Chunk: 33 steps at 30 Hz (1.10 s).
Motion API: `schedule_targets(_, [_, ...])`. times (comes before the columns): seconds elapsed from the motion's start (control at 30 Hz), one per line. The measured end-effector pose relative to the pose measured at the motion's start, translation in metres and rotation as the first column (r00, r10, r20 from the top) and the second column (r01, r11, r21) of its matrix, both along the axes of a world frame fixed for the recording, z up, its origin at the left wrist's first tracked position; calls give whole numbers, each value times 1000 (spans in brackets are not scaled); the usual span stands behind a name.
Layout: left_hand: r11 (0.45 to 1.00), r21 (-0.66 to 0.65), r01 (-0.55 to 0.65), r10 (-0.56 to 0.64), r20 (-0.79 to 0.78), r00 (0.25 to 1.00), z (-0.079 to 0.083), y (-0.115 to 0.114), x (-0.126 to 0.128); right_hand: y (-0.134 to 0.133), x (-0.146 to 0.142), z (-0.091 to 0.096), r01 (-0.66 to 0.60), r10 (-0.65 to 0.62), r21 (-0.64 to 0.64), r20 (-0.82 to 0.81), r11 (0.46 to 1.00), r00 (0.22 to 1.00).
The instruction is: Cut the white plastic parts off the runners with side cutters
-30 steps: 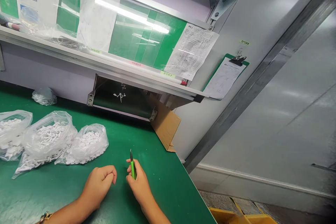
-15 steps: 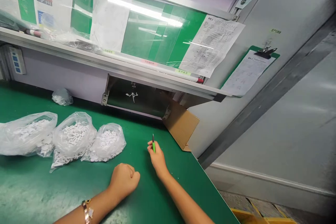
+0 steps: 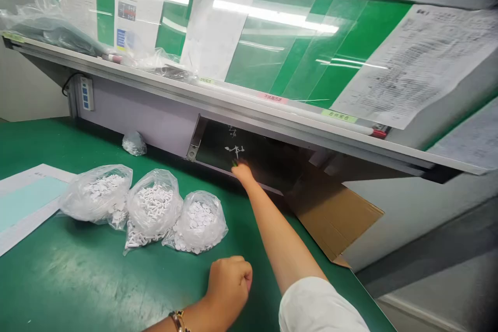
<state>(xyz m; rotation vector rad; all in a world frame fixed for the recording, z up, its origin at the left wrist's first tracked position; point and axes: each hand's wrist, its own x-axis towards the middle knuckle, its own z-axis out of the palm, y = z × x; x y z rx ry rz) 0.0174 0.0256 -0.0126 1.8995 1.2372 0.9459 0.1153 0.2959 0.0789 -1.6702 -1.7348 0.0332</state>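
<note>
My right hand [image 3: 243, 171] reaches far forward, its fingers closed around a green pen [image 3: 235, 164]. Only a little of the pen shows; the rest is hidden by the fingers. The hand is at the dark panel [image 3: 268, 163] under the shelf, right by the white marks on it; whether the pen touches the panel I cannot tell. My left hand [image 3: 229, 288] rests as a fist on the green table [image 3: 78, 285], with nothing visible in it. Beyond it stand three clear plastic bags of small white parts: one on the right [image 3: 199, 223], one in the middle [image 3: 153, 207], one on the left [image 3: 99, 194].
A shelf edge [image 3: 241, 104] runs across above the panel. A brown cardboard piece [image 3: 342, 218] leans at the right. Papers [image 3: 31, 197] lie at the left, and a small bag [image 3: 134, 143] sits against the back wall. A power strip [image 3: 86, 93] hangs at back left.
My right hand has moved forward with the pen, from above the table to the dark panel. My left hand is still a fist. The view has shifted left, bringing papers into sight.
</note>
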Motion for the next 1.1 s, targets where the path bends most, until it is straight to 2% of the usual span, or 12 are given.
schedule_targets(0.1, [999,-37,-39,40,28,999,2,-1,0,-2,0,-1,-10,6,-71,-56,997,998])
schedule_targets(0.2, [994,-72,-83,85,31,996,1,-1,0,-29,3,-7,-46,35,-95,-116,994,993])
schedule_targets(0.27, [991,-86,-107,110,34,993,-2,0,0,-63,9,-15,-85,69,-95,-159,992,985])
schedule_targets(0.37, [983,-104,-153,158,35,987,-6,2,0,-131,24,-36,-151,129,-93,-209,984,970])
schedule_targets(0.53, [940,-43,-338,339,21,940,-13,10,1,-246,52,-76,-250,214,-87,-298,964,930])
schedule_targets(0.63, [951,-1,-310,310,-33,950,-16,15,-2,-290,56,-88,-329,252,-128,-411,936,876])
schedule_targets(0.77, [978,25,-205,206,-138,969,-14,19,-11,-314,50,-89,-344,239,-155,-465,926,853])
schedule_targets(0.9, [980,25,-196,197,-193,961,-6,18,-22,-321,47,-84,-384,269,-160,-476,909,837])
schedule_targets(1.0, [979,15,-205,205,-144,968,3,14,-28,-327,48,-81,-417,320,-102,-486,903,813])
schedule_targets(1.1, [978,-25,-209,208,-14,978,8,12,-30,-331,53,-76,-339,283,-18,-510,941,812])
